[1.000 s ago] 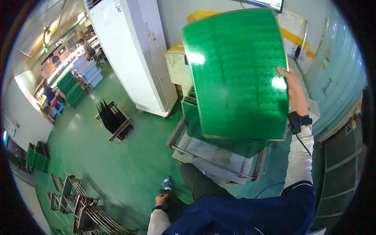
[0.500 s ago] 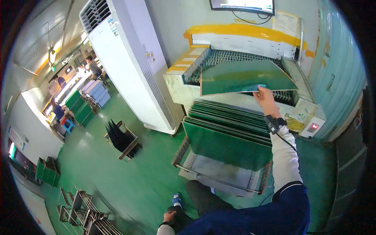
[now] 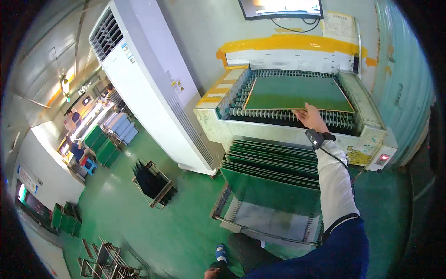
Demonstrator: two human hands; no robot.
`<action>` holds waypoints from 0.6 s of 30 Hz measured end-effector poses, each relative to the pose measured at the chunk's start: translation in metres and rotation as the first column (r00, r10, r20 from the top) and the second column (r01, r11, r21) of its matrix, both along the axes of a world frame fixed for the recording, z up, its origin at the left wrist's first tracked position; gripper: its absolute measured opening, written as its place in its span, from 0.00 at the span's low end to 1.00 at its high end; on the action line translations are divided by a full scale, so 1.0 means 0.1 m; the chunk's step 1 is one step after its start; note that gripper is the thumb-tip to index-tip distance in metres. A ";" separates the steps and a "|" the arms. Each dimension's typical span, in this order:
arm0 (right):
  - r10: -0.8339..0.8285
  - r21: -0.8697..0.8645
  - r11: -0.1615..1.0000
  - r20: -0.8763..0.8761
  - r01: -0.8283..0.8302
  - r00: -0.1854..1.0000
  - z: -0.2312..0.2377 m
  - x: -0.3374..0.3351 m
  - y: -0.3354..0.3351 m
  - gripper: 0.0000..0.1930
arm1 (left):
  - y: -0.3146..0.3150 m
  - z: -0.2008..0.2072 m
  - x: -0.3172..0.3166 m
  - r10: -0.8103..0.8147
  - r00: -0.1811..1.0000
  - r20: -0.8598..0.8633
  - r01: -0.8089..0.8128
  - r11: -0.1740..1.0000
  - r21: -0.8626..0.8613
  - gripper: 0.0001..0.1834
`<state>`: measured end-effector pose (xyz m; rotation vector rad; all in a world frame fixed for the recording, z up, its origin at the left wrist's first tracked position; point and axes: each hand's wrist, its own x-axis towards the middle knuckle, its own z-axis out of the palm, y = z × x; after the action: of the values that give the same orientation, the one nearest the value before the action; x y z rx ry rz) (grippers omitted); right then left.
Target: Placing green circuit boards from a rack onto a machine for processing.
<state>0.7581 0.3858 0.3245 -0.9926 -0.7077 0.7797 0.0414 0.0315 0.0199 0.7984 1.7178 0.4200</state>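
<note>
A flat green panel (image 3: pixel 297 93) lies over the rows of rollers (image 3: pixel 241 112) in the machine's bed. My right hand (image 3: pixel 312 118) has its near edge between thumb and fingers. In front of the machine, a rack (image 3: pixel 223 217) holds several similar green panels (image 3: pixel 272 181) standing on edge in its slots, close under my right forearm. My left hand (image 3: pixel 212 273) rests by my leg at the lower edge; only part of it shows and its fingers are not clear.
A tall white air conditioner (image 3: pixel 153 88) stands left of the roller machine (image 3: pixel 260 128). On the green floor are a small rack with dark sheets (image 3: pixel 151 181) and metal racks (image 3: pixel 104 260). A screen (image 3: pixel 281 8) hangs above. People sit at a bright bench (image 3: pixel 95 118) far left.
My right hand has lowered the green panel from a tilted position above the machine down onto the rollers. The view has shifted slightly; my left hand sits lower in the picture.
</note>
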 end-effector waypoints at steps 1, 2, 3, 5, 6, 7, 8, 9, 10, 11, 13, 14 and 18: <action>0.081 -0.039 0.995 -0.161 -0.088 0.984 0.08 -0.08 0.00 0.12 | -0.02 0.10 0.04 0.036 0.999 0.011 -0.036 0.999 -0.016 0.13; 0.136 -0.071 0.983 -0.327 -0.168 0.935 0.15 -0.16 -0.01 0.14 | -0.04 0.14 0.03 0.053 0.999 0.013 -0.053 0.998 -0.018 0.13; 0.162 -0.153 0.968 -0.226 -0.199 0.961 0.23 -0.19 -0.04 0.15 | -0.07 0.15 0.02 0.057 0.998 0.014 -0.057 0.998 -0.013 0.14; 0.126 -0.268 0.954 -0.049 -0.134 0.991 0.33 -0.21 -0.08 0.16 | -0.01 0.13 0.06 0.052 0.998 0.029 -0.052 0.999 0.002 0.14; 0.061 -0.292 0.955 0.026 -0.051 0.998 0.37 -0.24 -0.08 0.17 | 0.02 0.11 0.07 0.048 0.998 0.036 -0.048 0.999 0.011 0.14; 0.000 -0.311 0.950 0.101 0.032 0.995 0.40 -0.25 -0.09 0.17 | 0.03 0.10 0.09 0.041 0.998 0.042 -0.042 0.999 0.025 0.14; -0.073 -0.308 0.928 0.408 0.212 0.910 0.39 -0.25 -0.08 0.16 | 0.04 0.08 0.10 0.038 0.998 0.044 -0.039 0.999 0.029 0.14; -0.118 -0.251 0.892 0.673 0.375 0.731 0.37 -0.27 -0.06 0.15 | 0.05 0.07 0.11 0.039 0.998 0.048 -0.041 0.998 0.041 0.14; -0.136 -0.145 0.849 0.870 0.508 0.475 0.35 -0.29 -0.05 0.15 | 0.07 0.06 0.10 0.046 0.998 0.033 -0.046 0.999 0.003 0.14; -0.118 -0.108 0.817 0.930 0.566 0.348 0.32 -0.31 -0.04 0.15 | 0.08 0.05 0.10 0.052 0.998 0.019 -0.051 0.998 -0.035 0.14; -0.058 -0.008 0.753 0.995 0.658 0.078 0.32 -0.46 -0.07 0.17 | 0.11 0.12 0.14 0.053 0.998 0.017 -0.052 0.996 -0.066 0.14; -0.004 -0.044 0.750 0.997 0.660 0.071 0.27 -0.47 -0.07 0.19 | 0.11 0.16 0.15 0.048 0.998 0.030 -0.046 0.997 -0.058 0.14; 0.102 -0.107 0.755 0.994 0.647 0.045 0.21 -0.44 0.02 0.24 | 0.07 -0.04 0.03 0.040 0.998 0.047 -0.040 0.999 -0.002 0.14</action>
<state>0.7142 0.3879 0.3458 -2.2470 -1.4187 -0.3419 0.0441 0.0388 0.0155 0.7494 1.6919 0.4617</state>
